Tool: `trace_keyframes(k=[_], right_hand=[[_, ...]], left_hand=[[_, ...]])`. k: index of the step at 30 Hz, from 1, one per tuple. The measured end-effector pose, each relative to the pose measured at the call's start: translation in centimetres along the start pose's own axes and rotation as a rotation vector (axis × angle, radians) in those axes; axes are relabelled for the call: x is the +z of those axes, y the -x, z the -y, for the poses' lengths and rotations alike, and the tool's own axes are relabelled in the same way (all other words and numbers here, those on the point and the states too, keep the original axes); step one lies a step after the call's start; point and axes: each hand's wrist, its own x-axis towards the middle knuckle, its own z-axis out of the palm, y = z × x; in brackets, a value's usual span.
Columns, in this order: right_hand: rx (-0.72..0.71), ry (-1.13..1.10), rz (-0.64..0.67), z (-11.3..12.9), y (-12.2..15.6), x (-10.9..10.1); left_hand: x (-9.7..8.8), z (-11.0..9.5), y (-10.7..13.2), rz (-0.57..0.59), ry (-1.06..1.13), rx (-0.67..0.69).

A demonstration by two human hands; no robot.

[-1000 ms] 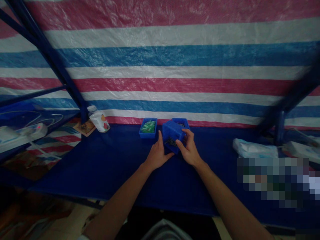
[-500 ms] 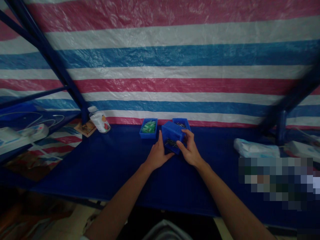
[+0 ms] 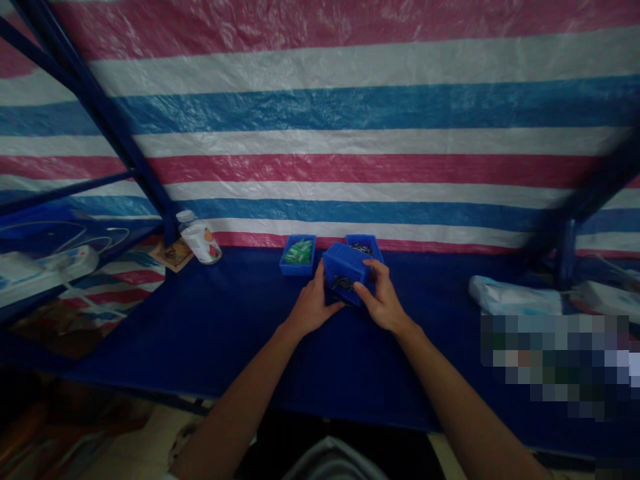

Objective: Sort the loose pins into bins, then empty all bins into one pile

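Both left hand and right hand are holding by fingers a tilted blue plastic box, probably keeping thin dark pieces inside.

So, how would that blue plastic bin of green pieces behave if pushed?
The blue rectangular plastic bin would probably slide, not tip, since it sits low. Straight-sided, it seems fairly stiff. The small green pieces might shift, lying loose and uncovered.

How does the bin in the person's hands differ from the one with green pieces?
The held bin is tilted between the left hand and right hand; the green-piece bin sits upright on the table. The held bin contains dark, thin pieces, while the green-piece bin contains green pieces. Both bins are blue.
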Motion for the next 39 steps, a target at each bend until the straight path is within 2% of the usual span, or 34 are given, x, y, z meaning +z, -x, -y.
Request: trace_keyframes(k=[4,10,23,33,39], right_hand=[[-0.006,0.02,0.008,0.2,0.0,-0.1],[0.017,0.02,0.003,0.0,0.0,0.0],[0.08,-0.024,-0.016,-0.5,0.0,0.1],[0.102,-0.057,-0.02,-0.7,-0.1,0.1],[0.088,-0.033,-0.02,-0.4,-0.2,-0.1]], left_hand=[[-0.2,0.0,0.0,-0.023,-0.043,-0.008],[-0.3,-0.3,-0.2,-0.107,-0.092,-0.126],[-0.7,-0.4,-0.4,-0.078,-0.097,-0.17],[-2.3,0.0,-0.7,-0.073,-0.033,-0.205],[-4.3,0.3,-0.9,-0.07,0.001,-0.201]])
